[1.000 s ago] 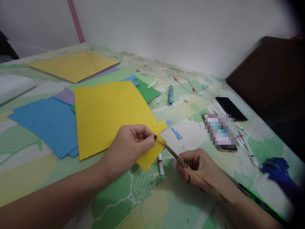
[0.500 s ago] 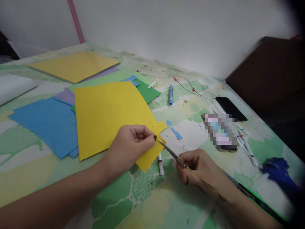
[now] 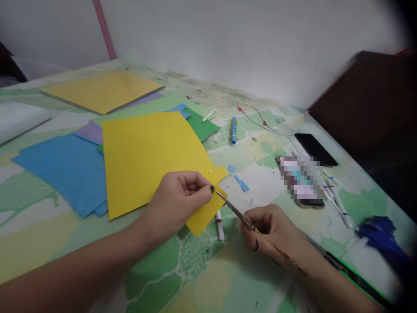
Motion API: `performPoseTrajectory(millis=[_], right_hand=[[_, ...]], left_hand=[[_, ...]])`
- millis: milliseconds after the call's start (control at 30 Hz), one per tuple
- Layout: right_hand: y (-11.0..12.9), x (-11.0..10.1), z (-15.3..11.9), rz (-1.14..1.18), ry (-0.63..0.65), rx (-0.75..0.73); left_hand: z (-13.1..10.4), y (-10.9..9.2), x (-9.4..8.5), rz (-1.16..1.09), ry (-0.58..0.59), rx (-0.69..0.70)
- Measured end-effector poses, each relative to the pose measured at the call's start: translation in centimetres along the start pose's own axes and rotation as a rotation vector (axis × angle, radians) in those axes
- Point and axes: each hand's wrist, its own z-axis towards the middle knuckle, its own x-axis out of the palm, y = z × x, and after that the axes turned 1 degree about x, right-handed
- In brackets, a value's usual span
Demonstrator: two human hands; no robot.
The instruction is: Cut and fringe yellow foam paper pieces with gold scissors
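Note:
Pinched between the fingers of my left hand (image 3: 184, 191) is a small yellow paper piece (image 3: 200, 218), whose corners show below and right of the fingertips. My right hand (image 3: 272, 230) is closed around thin metal scissors (image 3: 237, 212); their tips point left and reach the yellow piece near my left thumb. A large yellow sheet (image 3: 146, 156) lies flat behind my left hand. Just below the yellow piece, a white marker (image 3: 220, 226) rests on the tablecloth. Small blue paper scraps (image 3: 241, 182) lie beyond the scissor tips.
Blue sheets (image 3: 65, 169) lie at left, a yellow pad (image 3: 104, 91) at the back. A rolled blue tube (image 3: 233, 130) stands out mid-table. At right are a black phone (image 3: 316, 149), a blurred-out phone-like object (image 3: 301, 180), markers (image 3: 337, 202) and a blue object (image 3: 379, 234).

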Motion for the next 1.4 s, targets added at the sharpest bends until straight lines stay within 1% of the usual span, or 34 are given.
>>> performPoseTrajectory(millis=[233,433,633,767,933,1267,1400], right_hand=[[-0.25,-0.08,-0.11,0.013,0.048,-0.087],[-0.17,0.01,0.03,-0.003,0.048,-0.091],[-0.14,0.16,-0.03,0.041,0.022,-0.030],[-0.07,0.08,-0.08,0.054,0.045,-0.071],[-0.03,-0.03,-0.07,0.014,0.070,-0.103],[0.40,0.30,-0.08,0.030,0.018,0.003],[0.59,0.32,-0.10,0.017,0.010,0.017]], left_hand=[[0.05,-0.06,-0.02,0.001,0.011,0.010],[-0.01,0.02,-0.02,0.020,0.013,0.012],[-0.13,0.19,-0.07,0.014,0.014,0.017],[-0.16,0.13,-0.04,0.016,0.010,0.010],[-0.10,-0.05,0.00,0.031,0.009,0.006],[-0.22,-0.11,0.00,0.054,-0.003,0.018],[-0.22,-0.20,0.05,0.057,-0.011,0.014]])
